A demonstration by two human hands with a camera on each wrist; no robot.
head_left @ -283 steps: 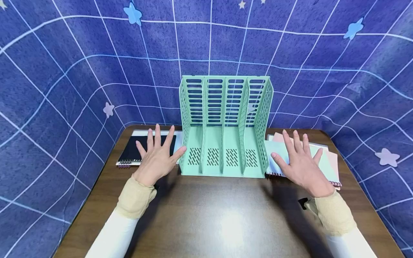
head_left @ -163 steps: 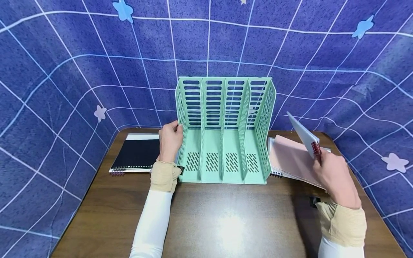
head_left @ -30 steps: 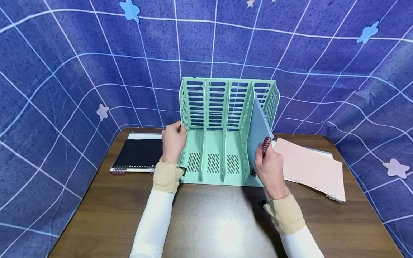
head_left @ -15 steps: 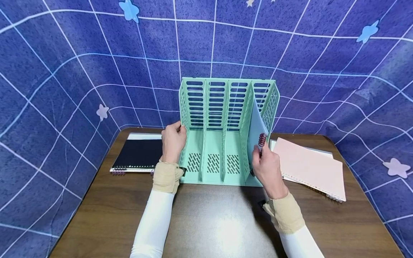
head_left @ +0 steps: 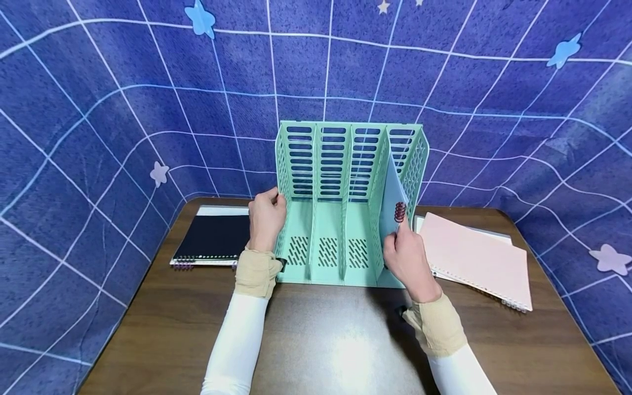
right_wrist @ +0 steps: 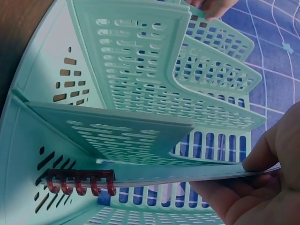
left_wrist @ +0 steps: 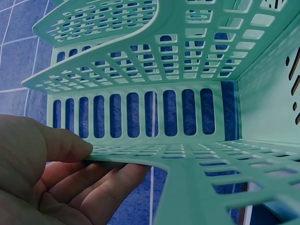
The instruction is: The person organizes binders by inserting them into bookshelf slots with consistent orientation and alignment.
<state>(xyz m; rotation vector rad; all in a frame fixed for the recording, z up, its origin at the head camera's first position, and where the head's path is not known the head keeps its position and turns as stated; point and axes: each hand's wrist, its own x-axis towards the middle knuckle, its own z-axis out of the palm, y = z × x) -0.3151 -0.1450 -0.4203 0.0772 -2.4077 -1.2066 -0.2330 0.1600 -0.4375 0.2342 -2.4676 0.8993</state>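
A mint-green file rack [head_left: 326, 216] with upright dividers stands at the middle of the table's back. My left hand [head_left: 267, 218] grips its left side wall; in the left wrist view the thumb [left_wrist: 68, 146] lies on the inner face and the fingers are outside. A light blue spiral notebook [head_left: 390, 192] stands on edge in the rightmost compartment, leaning near the divider. My right hand [head_left: 407, 260] pinches its front edge just below a dark red coil [head_left: 400, 212]. The right wrist view shows another red coil [right_wrist: 80, 182] low, close to the rack's floor.
Left of the rack lies a stack with a black notebook [head_left: 222, 236] on top. On the right, a pink spiral notebook [head_left: 479, 258] covers other white-edged ones. The wooden table [head_left: 316, 334] backs onto blue fabric [head_left: 237, 66] with a grid pattern.
Both hands were spread earlier. My right hand has lifted the light blue notebook off the right stack into the rightmost compartment, lately sliding slightly down its edge. My left hand has gripped the rack.
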